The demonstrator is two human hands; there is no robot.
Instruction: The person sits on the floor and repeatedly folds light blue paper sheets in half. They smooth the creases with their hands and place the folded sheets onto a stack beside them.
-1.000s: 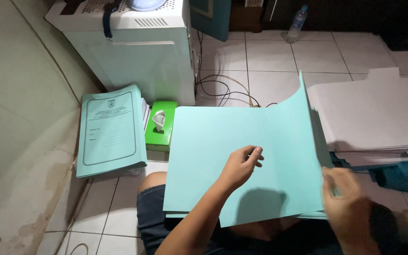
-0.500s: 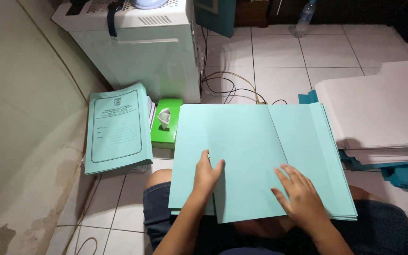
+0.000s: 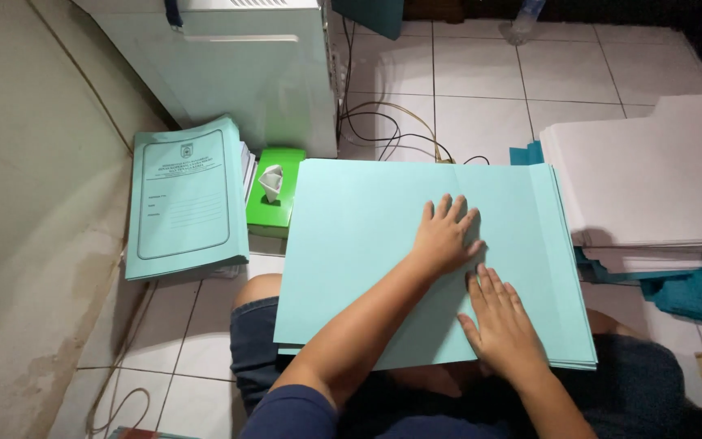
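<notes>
The light blue-green folder (image 3: pixel 367 244) now lies shut and flat across the person's lap, where a second ago its right-hand leaf stood lifted and half a second ago it was coming down over the left. The fold has been closed — both leaves lie one on the other, with the edges of several sheets or covers showing as a thin stack along the right and lower side.

The left hand (image 3: pixel 446 236) lies flat on the middle of the folder, fingers spread wide and palm down, holding nothing. The right hand (image 3: pixel 501 321) rests just below and beside it, also flat with fingers open, pressing the cover near the lower right; earlier it gripped the raised edge. Judging by this, the closing is done and the hands are smoothing or pressing the fold down.

Around the lap, on the tiled floor (image 3: pixel 481 73): a stack of printed blue-green folders (image 3: pixel 184 199) to the left against the wall, a small green box (image 3: pixel 276 191) between that stack and the lap folder, a white machine (image 3: pixel 245 73) behind it with cables (image 3: pixel 392 130) trailing — and a pile of white paper (image 3: pixel 652 187) to the right, lying on darker teal folders (image 3: pixel 692 289).
</notes>
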